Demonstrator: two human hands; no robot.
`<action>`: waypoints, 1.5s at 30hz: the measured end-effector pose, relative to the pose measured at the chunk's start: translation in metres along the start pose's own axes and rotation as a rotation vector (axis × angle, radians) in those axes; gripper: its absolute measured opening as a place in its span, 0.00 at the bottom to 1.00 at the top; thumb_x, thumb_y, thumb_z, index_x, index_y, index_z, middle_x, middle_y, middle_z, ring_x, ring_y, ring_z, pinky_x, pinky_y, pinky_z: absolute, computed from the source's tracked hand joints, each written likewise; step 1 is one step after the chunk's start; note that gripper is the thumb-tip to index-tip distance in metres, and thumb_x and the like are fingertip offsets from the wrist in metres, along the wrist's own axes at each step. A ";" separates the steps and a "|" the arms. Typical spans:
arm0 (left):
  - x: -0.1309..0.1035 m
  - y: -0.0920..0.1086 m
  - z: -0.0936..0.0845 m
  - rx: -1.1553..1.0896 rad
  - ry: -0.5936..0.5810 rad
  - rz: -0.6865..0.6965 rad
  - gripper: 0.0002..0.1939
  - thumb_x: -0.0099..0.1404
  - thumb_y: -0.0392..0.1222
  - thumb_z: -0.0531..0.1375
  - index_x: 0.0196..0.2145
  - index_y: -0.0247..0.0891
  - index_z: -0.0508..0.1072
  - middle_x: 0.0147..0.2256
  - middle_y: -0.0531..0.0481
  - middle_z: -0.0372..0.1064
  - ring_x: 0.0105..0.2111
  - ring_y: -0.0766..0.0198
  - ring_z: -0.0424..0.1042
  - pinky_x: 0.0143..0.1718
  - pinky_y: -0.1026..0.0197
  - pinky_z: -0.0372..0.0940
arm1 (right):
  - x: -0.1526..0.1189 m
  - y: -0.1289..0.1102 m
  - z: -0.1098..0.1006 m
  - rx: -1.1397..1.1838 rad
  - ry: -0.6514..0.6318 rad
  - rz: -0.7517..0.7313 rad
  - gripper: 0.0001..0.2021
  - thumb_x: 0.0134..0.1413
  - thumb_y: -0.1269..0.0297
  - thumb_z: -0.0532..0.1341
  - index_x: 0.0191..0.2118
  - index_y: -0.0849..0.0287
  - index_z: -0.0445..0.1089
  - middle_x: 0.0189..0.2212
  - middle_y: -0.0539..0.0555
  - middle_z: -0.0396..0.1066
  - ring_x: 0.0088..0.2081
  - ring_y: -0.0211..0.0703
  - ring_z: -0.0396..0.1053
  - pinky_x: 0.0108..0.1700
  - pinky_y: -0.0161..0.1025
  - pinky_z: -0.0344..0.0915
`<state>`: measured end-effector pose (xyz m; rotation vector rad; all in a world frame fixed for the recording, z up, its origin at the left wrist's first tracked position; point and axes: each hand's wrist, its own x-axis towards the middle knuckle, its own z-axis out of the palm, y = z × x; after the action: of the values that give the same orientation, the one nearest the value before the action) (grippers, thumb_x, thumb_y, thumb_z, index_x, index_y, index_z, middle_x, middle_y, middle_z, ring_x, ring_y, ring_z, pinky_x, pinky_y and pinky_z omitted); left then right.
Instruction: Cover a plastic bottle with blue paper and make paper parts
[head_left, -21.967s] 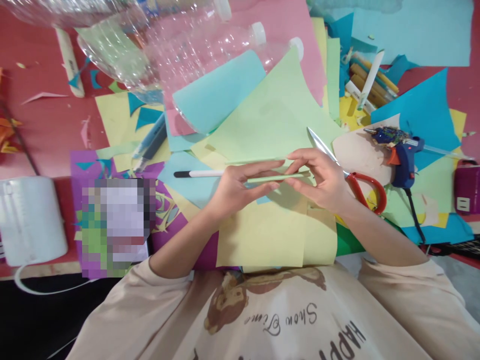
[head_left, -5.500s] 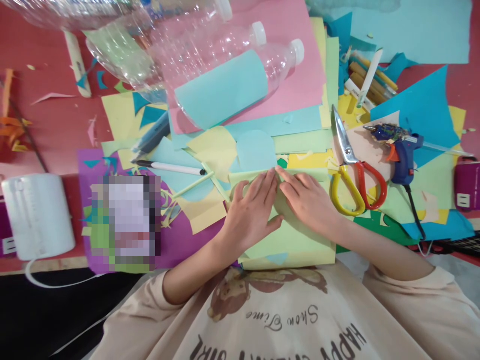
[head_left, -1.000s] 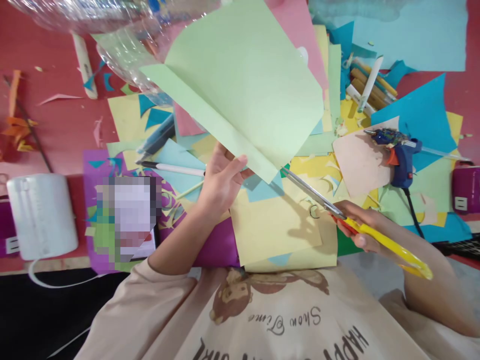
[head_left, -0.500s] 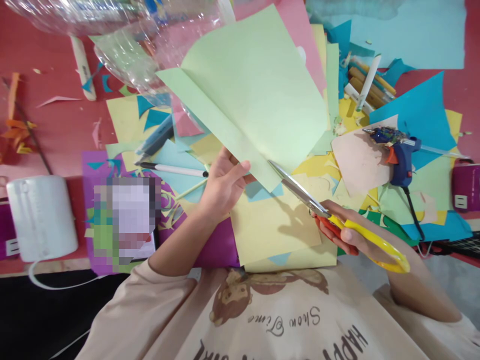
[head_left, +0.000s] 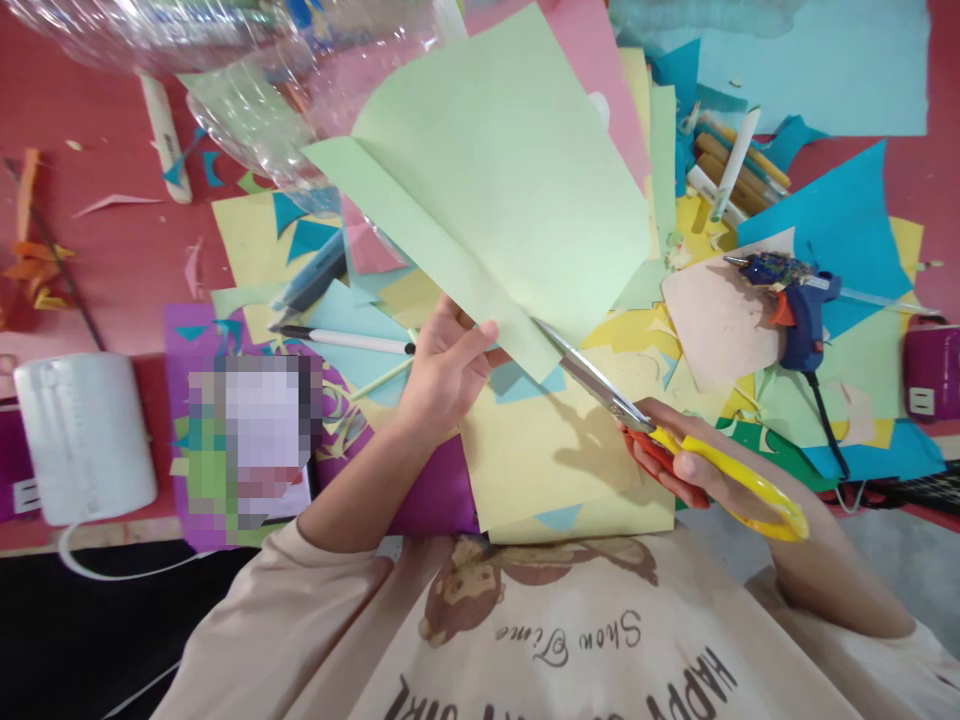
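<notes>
A large pale green sheet of paper is raised above the table, with a strip folded or partly cut along its lower left side. My left hand pinches that strip near its lower end, thumb on top. In my right hand are scissors with yellow and red handles. Their blades reach the paper's lower edge, with the tip on the line between strip and sheet. Below the paper lie pale yellow sheets.
At the right a blue glue gun rests on paper pieces, near several markers. A black-and-white pen lies left of my hand. Clear plastic wrapping is at the upper left, and a white case at the left edge.
The scissors and my right hand have shifted slightly left. The green paper has also moved a little left and up; my left hand keeps its hold.
</notes>
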<state>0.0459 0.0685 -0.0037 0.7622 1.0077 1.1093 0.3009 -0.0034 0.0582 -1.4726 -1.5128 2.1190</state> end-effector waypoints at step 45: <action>0.004 0.001 -0.002 -0.038 -0.002 0.050 0.12 0.55 0.42 0.65 0.39 0.42 0.72 0.31 0.54 0.72 0.30 0.66 0.73 0.34 0.63 0.72 | 0.004 0.008 0.010 0.084 0.065 -0.054 0.31 0.48 0.32 0.57 0.42 0.57 0.61 0.24 0.44 0.49 0.24 0.31 0.43 0.23 0.33 0.43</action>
<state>0.0436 0.0727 -0.0044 0.7614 0.9679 1.1678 0.2947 -0.0113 0.0493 -1.4411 -1.4065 2.0570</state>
